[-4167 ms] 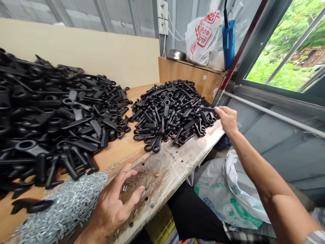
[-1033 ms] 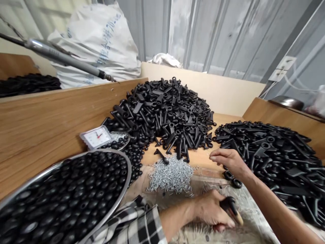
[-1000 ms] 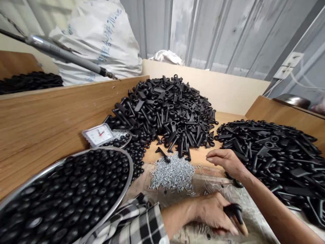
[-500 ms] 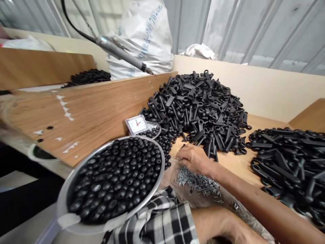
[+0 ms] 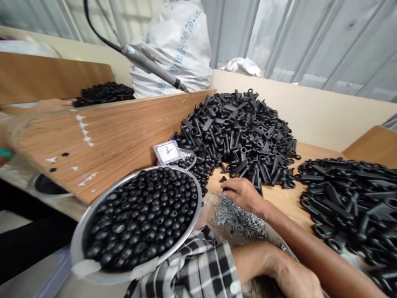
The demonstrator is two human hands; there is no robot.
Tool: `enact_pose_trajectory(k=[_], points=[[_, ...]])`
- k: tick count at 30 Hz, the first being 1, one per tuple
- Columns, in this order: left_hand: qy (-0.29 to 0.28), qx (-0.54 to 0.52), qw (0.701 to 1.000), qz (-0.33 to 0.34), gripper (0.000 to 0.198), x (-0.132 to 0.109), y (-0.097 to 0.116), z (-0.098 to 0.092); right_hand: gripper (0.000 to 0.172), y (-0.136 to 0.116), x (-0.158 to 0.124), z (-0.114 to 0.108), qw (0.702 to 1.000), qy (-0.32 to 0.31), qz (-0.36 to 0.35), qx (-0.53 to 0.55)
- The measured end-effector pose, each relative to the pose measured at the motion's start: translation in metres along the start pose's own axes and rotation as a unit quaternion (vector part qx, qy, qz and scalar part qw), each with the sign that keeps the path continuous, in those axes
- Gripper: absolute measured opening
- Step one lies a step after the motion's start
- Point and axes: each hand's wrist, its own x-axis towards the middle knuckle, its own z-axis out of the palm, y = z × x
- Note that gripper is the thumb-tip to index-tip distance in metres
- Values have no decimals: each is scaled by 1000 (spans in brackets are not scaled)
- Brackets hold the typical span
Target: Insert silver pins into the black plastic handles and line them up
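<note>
My right hand (image 5: 243, 193) reaches in from the right, fingers pinched on a small black part at their tips. It hovers over the near edge of a pile of short silver pins (image 5: 237, 218). Just beyond the fingers rises a large heap of black plastic crank handles (image 5: 238, 132). My left hand (image 5: 299, 279), below a black-and-white checked sleeve (image 5: 201, 265), is at the bottom edge with its back showing; its fingers are hidden. Left of my hands stands a metal bowl (image 5: 198, 207) full of round black knobs (image 5: 145, 219).
A small clock (image 5: 167, 151) leans by a smaller dish (image 5: 192, 162) of knobs. More black handles (image 5: 350, 198) lie at right. A wooden partition (image 5: 133, 132) runs along the left. An electric screwdriver (image 5: 151, 68) hangs above it, before a white sack (image 5: 182, 41).
My right hand has shifted slightly, and a black part now shows at its fingertips. My left hand has come further into view at the bottom. The view has turned a little right.
</note>
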Motion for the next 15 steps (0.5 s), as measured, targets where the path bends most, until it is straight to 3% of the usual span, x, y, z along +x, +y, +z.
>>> enact_pose_trajectory(k=[1, 2, 3, 6, 9, 12, 15], points=[[-100, 26, 994, -27, 14, -6, 3, -4, 17, 8, -14, -14, 996, 47, 36, 68], [-230, 78, 968, -66, 9, -14, 7, -7, 18, 17, -31, -28, 983, 93, 76, 136], [-262, 107, 955, -90, 8, -23, 11, -11, 18, 25, -49, -41, 963, 136, 115, 201], [-139, 50, 988, -54, 10, -41, 22, -19, 21, 45, -109, -69, 875, 232, 196, 376], [8, -43, 999, -32, 13, -38, 26, -23, 24, 56, -154, -75, 793, 264, 212, 506], [143, -75, 986, -36, 19, -24, 21, -22, 23, 64, -175, -68, 753, 258, 192, 574], [223, -68, 972, -37, 24, -14, 16, -21, 24, 68, -182, -60, 728, 237, 167, 621]])
